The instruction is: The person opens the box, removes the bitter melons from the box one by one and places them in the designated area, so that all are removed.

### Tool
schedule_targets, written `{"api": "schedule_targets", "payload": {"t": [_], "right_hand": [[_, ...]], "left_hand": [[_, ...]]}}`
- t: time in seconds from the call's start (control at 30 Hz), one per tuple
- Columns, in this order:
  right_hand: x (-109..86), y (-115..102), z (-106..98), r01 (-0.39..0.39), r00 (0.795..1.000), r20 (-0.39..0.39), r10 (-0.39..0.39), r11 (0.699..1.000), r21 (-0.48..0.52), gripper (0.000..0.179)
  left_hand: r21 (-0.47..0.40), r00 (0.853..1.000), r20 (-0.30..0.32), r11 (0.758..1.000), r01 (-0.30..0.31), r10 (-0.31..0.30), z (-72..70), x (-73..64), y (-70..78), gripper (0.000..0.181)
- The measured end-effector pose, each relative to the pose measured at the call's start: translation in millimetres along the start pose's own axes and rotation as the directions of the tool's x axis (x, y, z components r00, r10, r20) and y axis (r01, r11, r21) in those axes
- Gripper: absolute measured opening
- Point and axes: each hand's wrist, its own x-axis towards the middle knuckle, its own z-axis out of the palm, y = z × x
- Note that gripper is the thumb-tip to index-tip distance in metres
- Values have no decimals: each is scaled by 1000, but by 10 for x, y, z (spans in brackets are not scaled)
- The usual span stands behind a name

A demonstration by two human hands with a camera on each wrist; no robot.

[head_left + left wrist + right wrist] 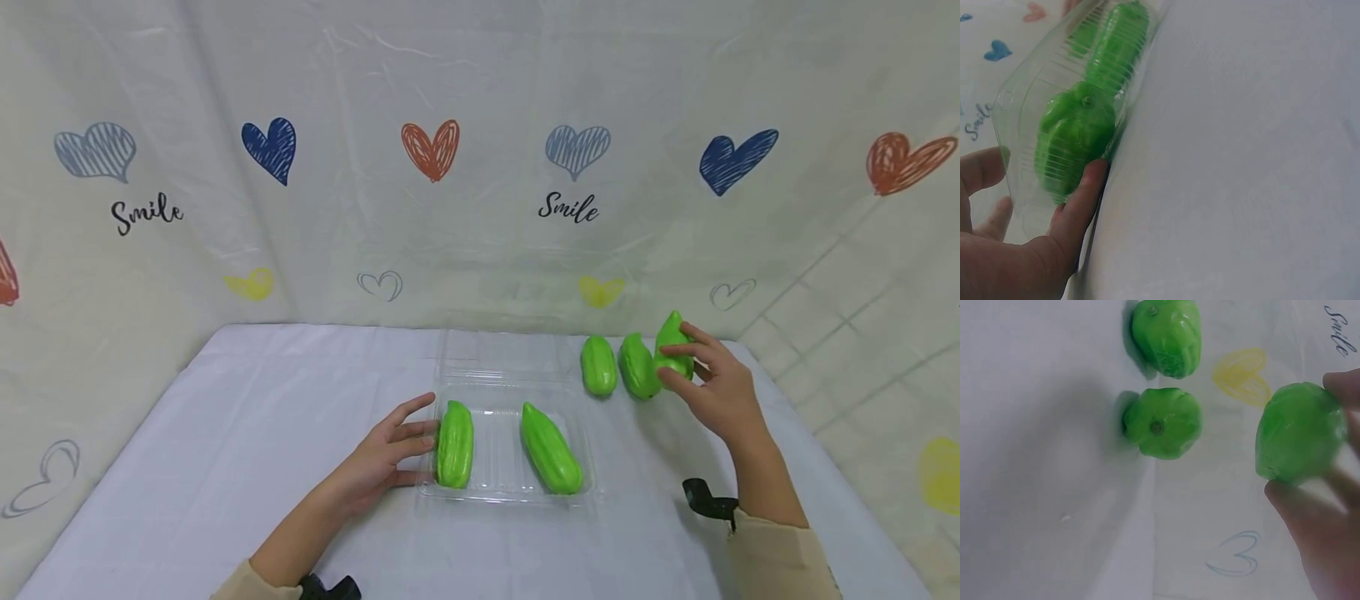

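Note:
My right hand pinches a long green gourd between thumb and fingers at the table's far right. In the right wrist view this gourd is off the table, thumb on one side and fingertips on the other. Beside it lie two like gourds, one nearer and one farther left. A clear plastic box stands with its lid folded back. Inside it one gourd lies along the left wall, another slants at the right. My left hand rests its spread, loose fingers against the box's left side.
A white cloth covers the table. Behind it hangs a pale curtain printed with hearts and lettering, close to the table's far edge. A dark wrist-camera mount sticks out from the right wrist.

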Motion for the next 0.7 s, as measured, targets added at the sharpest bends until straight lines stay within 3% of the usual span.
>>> {"api": "schedule_targets", "payload": {"t": [0.7], "right_hand": [[33, 251, -236, -67, 997, 49, 65, 997, 34, 34]], "left_hand": [[-8, 1000, -1, 1000, -9, 9, 15, -4, 12, 70]]}}
